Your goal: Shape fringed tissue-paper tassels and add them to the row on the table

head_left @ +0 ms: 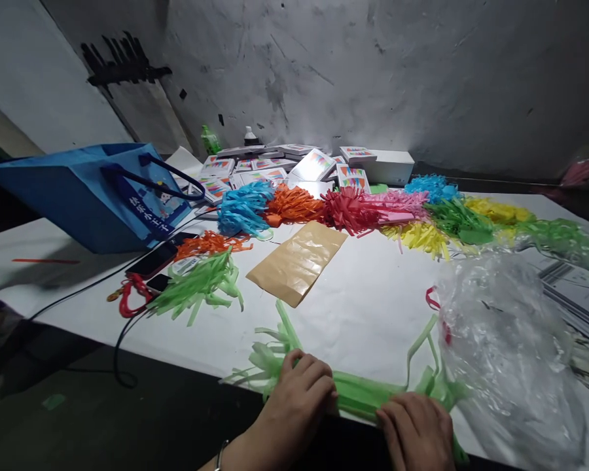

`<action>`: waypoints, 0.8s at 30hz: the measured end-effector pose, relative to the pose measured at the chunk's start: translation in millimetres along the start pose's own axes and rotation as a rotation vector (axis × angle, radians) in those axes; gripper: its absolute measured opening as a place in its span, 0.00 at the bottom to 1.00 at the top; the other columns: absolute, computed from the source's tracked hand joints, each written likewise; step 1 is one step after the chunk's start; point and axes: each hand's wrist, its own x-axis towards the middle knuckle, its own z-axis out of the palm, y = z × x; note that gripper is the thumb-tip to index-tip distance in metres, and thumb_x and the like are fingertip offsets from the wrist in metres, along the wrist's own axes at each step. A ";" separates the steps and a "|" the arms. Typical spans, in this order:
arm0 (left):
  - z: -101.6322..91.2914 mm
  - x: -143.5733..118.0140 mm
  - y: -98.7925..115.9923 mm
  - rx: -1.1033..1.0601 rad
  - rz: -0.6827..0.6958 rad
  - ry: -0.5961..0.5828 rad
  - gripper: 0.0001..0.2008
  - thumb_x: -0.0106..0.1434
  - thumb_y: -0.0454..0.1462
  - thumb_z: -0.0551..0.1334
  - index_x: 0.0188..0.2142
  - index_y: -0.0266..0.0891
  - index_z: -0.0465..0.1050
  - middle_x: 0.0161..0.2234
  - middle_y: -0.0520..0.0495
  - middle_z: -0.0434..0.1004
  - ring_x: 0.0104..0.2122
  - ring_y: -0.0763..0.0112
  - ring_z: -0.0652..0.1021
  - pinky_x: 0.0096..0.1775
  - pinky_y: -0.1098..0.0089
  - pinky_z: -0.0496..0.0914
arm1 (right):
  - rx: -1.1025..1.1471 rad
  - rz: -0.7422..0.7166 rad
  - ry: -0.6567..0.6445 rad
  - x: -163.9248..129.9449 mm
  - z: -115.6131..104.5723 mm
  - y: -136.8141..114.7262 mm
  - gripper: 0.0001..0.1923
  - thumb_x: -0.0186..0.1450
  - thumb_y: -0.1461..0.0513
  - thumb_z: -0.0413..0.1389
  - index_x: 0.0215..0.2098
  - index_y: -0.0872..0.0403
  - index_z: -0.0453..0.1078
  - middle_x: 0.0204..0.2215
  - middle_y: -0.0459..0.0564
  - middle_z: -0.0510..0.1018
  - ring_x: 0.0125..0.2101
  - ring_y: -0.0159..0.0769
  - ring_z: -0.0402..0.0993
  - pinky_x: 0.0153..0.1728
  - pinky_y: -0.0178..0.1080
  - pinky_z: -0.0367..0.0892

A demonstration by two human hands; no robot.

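Observation:
A light green tissue-paper tassel (356, 391) lies along the front edge of the white-covered table (353, 314), its fringed strips spreading out at both ends. My left hand (302, 392) grips it near its left fringe, fingers curled over the paper. Around the right part of the same tassel, my right hand (417, 428) is closed too, low in the view. The thumbs and the underside of the paper are mostly hidden. Behind the hands lies a flat brown paper envelope (299, 261). Another light green tassel (199, 284) rests to the left.
A row of coloured tassels (297, 204) crosses the table. Printed boxes (314, 165) are piled behind it. At left a blue gift bag (88, 196) lies tilted near a phone (152, 258) and a black cable (86, 284). Clear plastic bags (505, 353) fill the right side.

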 end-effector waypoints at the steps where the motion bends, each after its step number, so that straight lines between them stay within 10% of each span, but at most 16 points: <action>1: 0.7 2.6 1.2 0.037 -0.052 -0.023 0.11 0.71 0.29 0.53 0.33 0.40 0.67 0.32 0.50 0.75 0.33 0.65 0.72 0.46 0.59 0.60 | -0.034 0.038 -0.024 4.2 -0.8 -1.3 0.14 0.75 0.62 0.48 0.32 0.51 0.69 0.27 0.45 0.74 0.31 0.37 0.71 0.44 0.47 0.58; 6: 6.1 14.1 3.5 0.134 -0.211 -0.120 0.08 0.67 0.28 0.55 0.36 0.40 0.69 0.37 0.47 0.76 0.36 0.62 0.74 0.47 0.55 0.60 | -0.280 0.121 -0.065 22.4 6.7 -2.7 0.15 0.75 0.59 0.48 0.30 0.50 0.67 0.26 0.45 0.72 0.32 0.41 0.71 0.44 0.51 0.56; 14: -3.4 3.0 -5.5 -0.021 0.084 -0.128 0.06 0.67 0.32 0.62 0.42 0.44 0.71 0.37 0.52 0.79 0.40 0.64 0.74 0.60 0.53 0.53 | 0.018 -0.349 -0.046 17.2 3.9 13.9 0.11 0.68 0.69 0.51 0.42 0.56 0.75 0.36 0.50 0.80 0.40 0.38 0.77 0.54 0.44 0.64; 19: -7.6 -5.2 -1.5 -0.078 0.142 -0.038 0.04 0.70 0.33 0.60 0.38 0.43 0.71 0.35 0.54 0.81 0.38 0.66 0.74 0.60 0.55 0.53 | 0.086 -0.241 0.108 3.8 5.1 7.1 0.11 0.71 0.67 0.53 0.33 0.54 0.74 0.28 0.45 0.80 0.34 0.35 0.76 0.51 0.46 0.61; 24: -10.9 0.5 10.1 -0.161 -0.037 -0.022 0.09 0.68 0.29 0.55 0.33 0.41 0.68 0.35 0.50 0.77 0.37 0.65 0.73 0.54 0.55 0.59 | 0.126 0.003 -0.020 6.1 -1.5 -3.9 0.12 0.72 0.65 0.51 0.32 0.51 0.72 0.30 0.45 0.78 0.38 0.39 0.74 0.53 0.51 0.54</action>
